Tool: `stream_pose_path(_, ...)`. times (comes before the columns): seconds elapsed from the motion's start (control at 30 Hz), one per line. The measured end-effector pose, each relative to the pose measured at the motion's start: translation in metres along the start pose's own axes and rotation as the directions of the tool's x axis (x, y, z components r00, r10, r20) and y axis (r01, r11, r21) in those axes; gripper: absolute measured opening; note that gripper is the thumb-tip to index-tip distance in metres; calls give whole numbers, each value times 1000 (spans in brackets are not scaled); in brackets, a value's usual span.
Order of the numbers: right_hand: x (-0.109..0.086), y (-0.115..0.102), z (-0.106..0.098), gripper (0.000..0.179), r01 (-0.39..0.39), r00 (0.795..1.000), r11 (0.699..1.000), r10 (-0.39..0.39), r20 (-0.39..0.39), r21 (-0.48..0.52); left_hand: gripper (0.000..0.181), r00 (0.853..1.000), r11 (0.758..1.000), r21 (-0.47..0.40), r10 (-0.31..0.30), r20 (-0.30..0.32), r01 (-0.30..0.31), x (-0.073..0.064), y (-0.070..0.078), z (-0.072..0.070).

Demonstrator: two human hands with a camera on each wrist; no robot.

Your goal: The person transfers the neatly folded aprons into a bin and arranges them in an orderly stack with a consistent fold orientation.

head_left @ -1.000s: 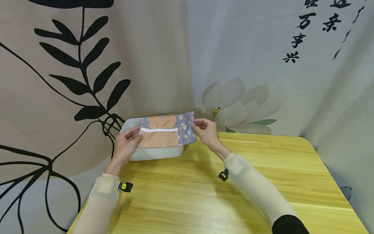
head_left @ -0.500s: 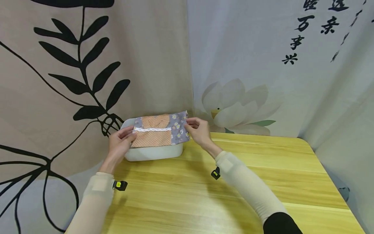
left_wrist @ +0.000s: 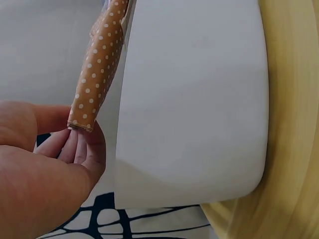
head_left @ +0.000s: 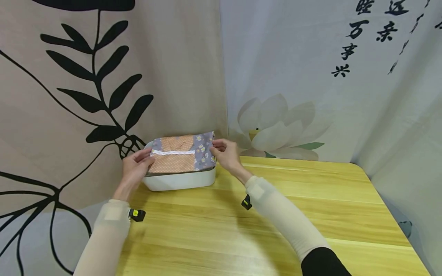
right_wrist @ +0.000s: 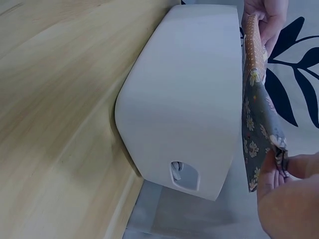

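Note:
A flat patchwork fabric pouch [head_left: 173, 162], orange with dots and grey-blue with daisies, has a white lace strip across it. My left hand [head_left: 134, 170] pinches its left end between thumb and fingers. At the daisy-print end, my right hand [head_left: 228, 156] pinches the edge. Below the pouch stands a white plastic bin [head_left: 181, 181], its opening mostly hidden by the fabric. In the left wrist view the pouch's dotted end [left_wrist: 92, 87] is just beyond the bin's rim. The right wrist view shows a handle hole [right_wrist: 185, 175] in the bin's end, with something pale inside.
The bin stands at the back left of a wooden table [head_left: 214, 230], close to a beige curtain with black leaves [head_left: 121, 92]. A pale curtain with a lotus print [head_left: 276, 126] hangs behind the table's far edge.
Both hands have carried the pouch to the left, so it now lines up over the bin. Its right end no longer sticks out far past the bin's right side.

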State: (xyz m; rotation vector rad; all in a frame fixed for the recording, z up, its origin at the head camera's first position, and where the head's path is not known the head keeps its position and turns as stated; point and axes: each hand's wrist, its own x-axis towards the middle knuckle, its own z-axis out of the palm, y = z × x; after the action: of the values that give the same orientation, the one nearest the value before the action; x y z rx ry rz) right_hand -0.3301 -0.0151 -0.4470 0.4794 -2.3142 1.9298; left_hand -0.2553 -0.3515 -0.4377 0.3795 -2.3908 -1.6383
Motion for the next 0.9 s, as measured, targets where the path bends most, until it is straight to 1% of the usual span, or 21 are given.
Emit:
stream_pose_path(0.13,2,1,6,26,-4,1000,1000,4,-6,-20,50,1000,1000,1,-2,-8,2,3,-2,-2)
stream_pose_path(0.27,5,3,11,26,13,1000,999,-13,-12,-46,49,1000,1000,12,10,-21,-10,6,-5,-2)
stream_pose_path(0.4,8,6,15,26,25,1000,997,-26,-15,-74,47,999,999,34,8,-35,-7,9,-7,-3)
stream_pose_path(0.6,10,8,19,25,26,999,993,-30,-27,-118,47,1000,999,51,3,-27,-2,12,-7,-3)
stream_pose_path(0.9,12,8,23,27,4,1000,988,-3,5,-156,47,1000,999,49,10,-11,-10,16,-10,-5)
